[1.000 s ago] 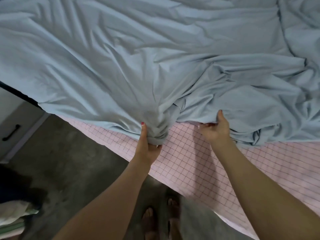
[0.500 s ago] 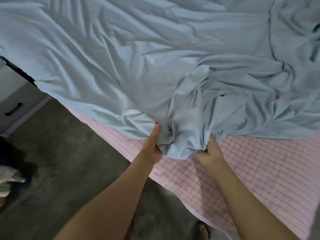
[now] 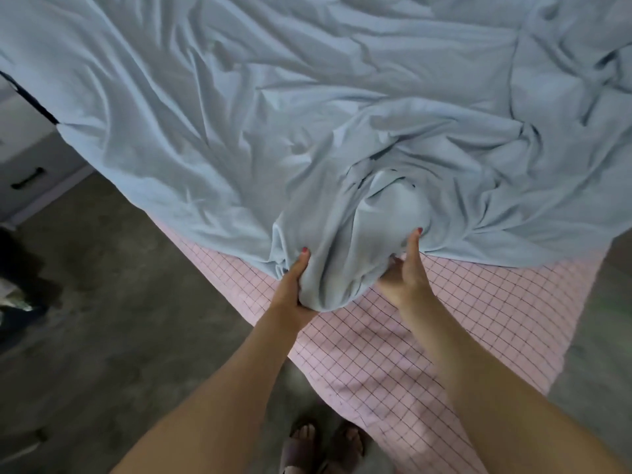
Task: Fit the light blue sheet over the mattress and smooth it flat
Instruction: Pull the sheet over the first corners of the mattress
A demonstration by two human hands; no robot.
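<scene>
Grey concrete floor [image 3: 113,302] runs along the near side of the bed, w/ a drawer unit [image 3: 27,165] at the far left. On the bed, 1 light blue sheet [image 3: 273,114] lies crumpled over most of the top, its near edge stopping short, so a corner of the pink checked mattress cover [image 3: 427,336] is bare.

Both hands work one bunched corner of the sheet. Left hand [image 3: 290,289] is closed on the fabric, thumb up over the fold, fingers under it. Right hand [image 3: 405,271] is pressed against the other side of the bunch, thumb up; fingers are blurred, so can't tell if it really grips or just pushes.

Risks, as I judge them: the bunch may not be the true corner pocket, so pulling it down over the mattress corner could twist the sheet. A hard tug could drag the far side off, since nothing shows it anchored. Wrinkles are deep, so smoothing is all yet to do.

Count: 1 sheet, 1 mattress, 2 hands, 2 sandalled feet [image 3: 325,443].
</scene>
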